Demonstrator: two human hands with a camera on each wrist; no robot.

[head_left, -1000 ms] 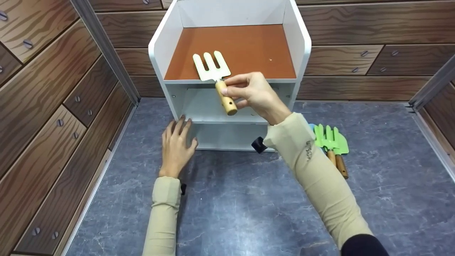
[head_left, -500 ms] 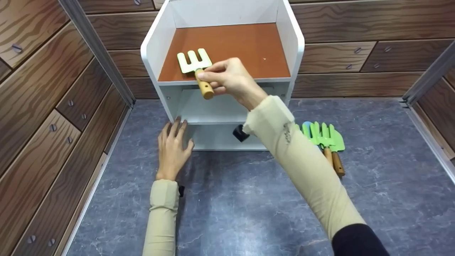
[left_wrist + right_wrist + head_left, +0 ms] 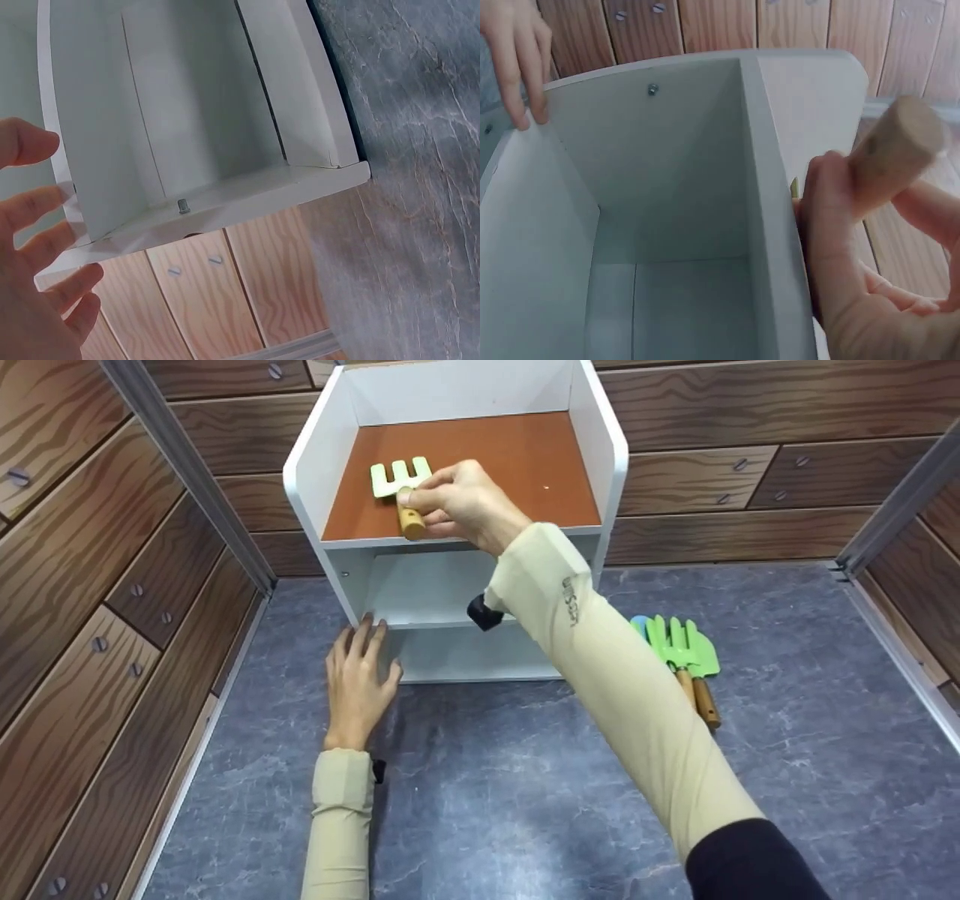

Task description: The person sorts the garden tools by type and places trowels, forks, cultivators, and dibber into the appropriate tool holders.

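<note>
In the head view my right hand pinches the wooden handle of a pale green garden hand fork between thumb and fingers. The fork's three prongs point away, over the left part of the brown top shelf of a white cabinet. Up close in the right wrist view, the handle sticks up out of my fingers beside the shelf edge. My left hand rests its fingertips on the cabinet's front left edge, at the height of the middle shelf; its fingers are spread and relaxed.
Right of the cabinet, a bright green hand fork lies over a green trowel, with a blue piece partly hidden by my sleeve. Wood-patterned walls stand behind and on both sides of the grey marbled floor.
My right hand has carried the hand fork left and away from me, from in front of the cabinet to over its top shelf. My left hand keeps its place on the cabinet edge.
</note>
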